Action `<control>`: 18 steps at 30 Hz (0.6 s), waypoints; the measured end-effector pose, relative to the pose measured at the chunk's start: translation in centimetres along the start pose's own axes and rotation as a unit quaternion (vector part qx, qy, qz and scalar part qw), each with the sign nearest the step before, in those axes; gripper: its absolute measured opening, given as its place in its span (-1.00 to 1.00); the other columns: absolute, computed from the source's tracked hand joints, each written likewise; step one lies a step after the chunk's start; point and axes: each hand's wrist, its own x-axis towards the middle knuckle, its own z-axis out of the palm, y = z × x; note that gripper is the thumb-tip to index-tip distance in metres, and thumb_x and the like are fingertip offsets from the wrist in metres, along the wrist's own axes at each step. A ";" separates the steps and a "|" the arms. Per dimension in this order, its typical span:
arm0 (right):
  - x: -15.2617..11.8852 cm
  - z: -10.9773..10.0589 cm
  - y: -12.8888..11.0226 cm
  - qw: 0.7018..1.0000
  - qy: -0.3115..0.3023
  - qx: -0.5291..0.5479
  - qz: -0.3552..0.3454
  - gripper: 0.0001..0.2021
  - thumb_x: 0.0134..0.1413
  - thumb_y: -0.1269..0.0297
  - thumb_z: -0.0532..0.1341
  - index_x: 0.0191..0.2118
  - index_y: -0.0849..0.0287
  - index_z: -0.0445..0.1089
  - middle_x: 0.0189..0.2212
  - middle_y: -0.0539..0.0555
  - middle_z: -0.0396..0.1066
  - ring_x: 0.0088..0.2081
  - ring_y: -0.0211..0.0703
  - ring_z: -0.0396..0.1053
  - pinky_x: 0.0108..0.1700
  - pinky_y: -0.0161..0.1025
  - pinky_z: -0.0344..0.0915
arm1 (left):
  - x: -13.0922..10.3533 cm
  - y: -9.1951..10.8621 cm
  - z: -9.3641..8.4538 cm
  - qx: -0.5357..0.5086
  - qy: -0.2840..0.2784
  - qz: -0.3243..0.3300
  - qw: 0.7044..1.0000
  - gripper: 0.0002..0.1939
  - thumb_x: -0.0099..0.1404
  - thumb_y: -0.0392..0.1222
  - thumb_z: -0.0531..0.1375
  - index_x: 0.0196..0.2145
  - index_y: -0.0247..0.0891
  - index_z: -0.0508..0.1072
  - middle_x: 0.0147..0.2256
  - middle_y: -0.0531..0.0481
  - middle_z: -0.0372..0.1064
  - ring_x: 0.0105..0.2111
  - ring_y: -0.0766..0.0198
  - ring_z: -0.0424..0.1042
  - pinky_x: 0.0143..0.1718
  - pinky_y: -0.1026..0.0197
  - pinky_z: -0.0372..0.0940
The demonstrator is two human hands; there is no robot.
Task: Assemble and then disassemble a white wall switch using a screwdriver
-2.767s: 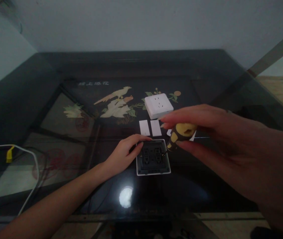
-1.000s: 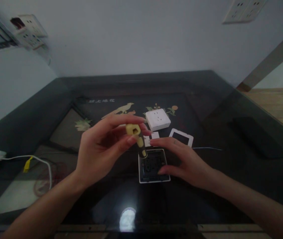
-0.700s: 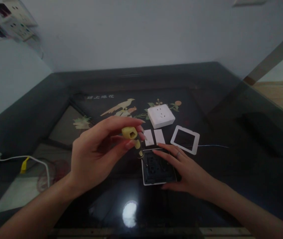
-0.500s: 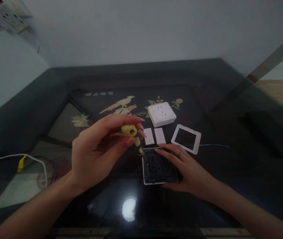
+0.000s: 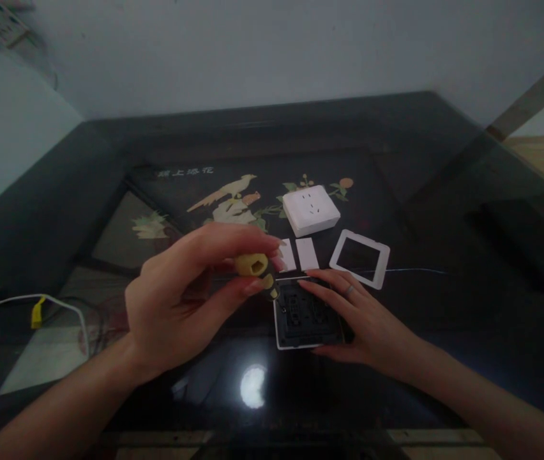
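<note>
My left hand (image 5: 186,294) pinches a yellow-and-black screwdriver (image 5: 269,282) by its handle. The shaft slants down to a small screw near the left side of a wall switch (image 5: 308,322), whose black mechanism with a white rim faces up on the table. I cannot tell whether the tip touches the screw. With fingers on the top and thumb at the near edge, my right hand (image 5: 358,316) grips the switch from its right side. Just beyond it lie two white rectangular switch buttons (image 5: 307,254), the left one partly behind my left fingertips.
A white socket box (image 5: 311,209) stands farther back on the dark glossy table (image 5: 420,358). To the right lies a white frame (image 5: 381,271) beside a thin wire (image 5: 418,270). A white cable with a yellow tag (image 5: 37,314) runs along the left.
The view has tilted and shifted slightly. My left hand and the screwdriver handle have moved a little lower and nearer the switch. My right hand keeps its grip on the switch.
</note>
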 end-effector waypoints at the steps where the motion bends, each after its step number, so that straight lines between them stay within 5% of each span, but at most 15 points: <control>1: 0.0 0.0 0.0 1.000 -0.001 -0.002 0.001 -0.16 -0.02 0.22 0.40 0.32 0.08 -0.01 0.28 0.27 0.10 0.27 0.16 0.11 0.24 0.20 0.22 | 0.1 0.1 -0.1 0.010 -0.002 0.013 1.000 -0.57 0.31 -0.53 0.19 0.09 -0.27 0.44 -0.08 0.06 0.50 -0.13 0.28 0.53 -0.10 0.26 0.48; 6: 0.1 -0.1 -0.1 1.000 -0.001 -0.007 -0.002 -0.19 0.00 0.21 0.39 0.32 0.13 0.00 0.28 0.28 0.10 0.27 0.15 0.10 0.25 0.19 0.21 | 1.2 1.1 -0.8 0.074 -0.090 0.036 0.993 -0.61 0.35 -0.33 0.23 0.12 -0.18 0.42 -0.05 0.00 0.54 -0.07 0.18 0.54 0.00 0.16 0.48; 10: 0.1 0.0 0.0 1.000 0.003 -0.007 -0.007 -0.19 0.01 0.19 0.38 0.32 0.14 0.02 0.27 0.29 0.11 0.28 0.16 0.09 0.26 0.21 0.19 | 2.2 1.8 -1.4 0.075 -0.172 0.002 0.982 -0.57 0.40 -0.36 0.13 0.18 -0.11 0.35 0.12 0.01 0.44 0.08 0.15 0.47 0.02 0.16 0.47; 14: 0.0 0.0 0.0 1.000 0.011 -0.006 -0.010 -0.19 0.00 0.19 0.38 0.32 0.12 0.02 0.26 0.29 0.14 0.27 0.17 0.12 0.24 0.23 0.21 | 2.5 1.2 -1.0 0.044 -0.151 0.025 0.987 -0.68 0.35 -0.29 0.26 0.04 -0.09 0.45 -0.07 0.00 0.54 -0.13 0.21 0.55 -0.13 0.21 0.50; 18: 0.1 0.0 -0.1 1.000 0.007 0.001 -0.001 -0.20 0.01 0.20 0.37 0.32 0.07 0.01 0.26 0.28 0.15 0.26 0.19 0.14 0.21 0.25 0.24 | 2.4 0.5 0.2 0.124 -0.064 0.086 0.987 -0.75 0.22 -0.13 0.38 -0.13 -0.07 0.52 -0.36 0.05 0.40 -0.38 0.29 0.43 -0.41 0.26 0.42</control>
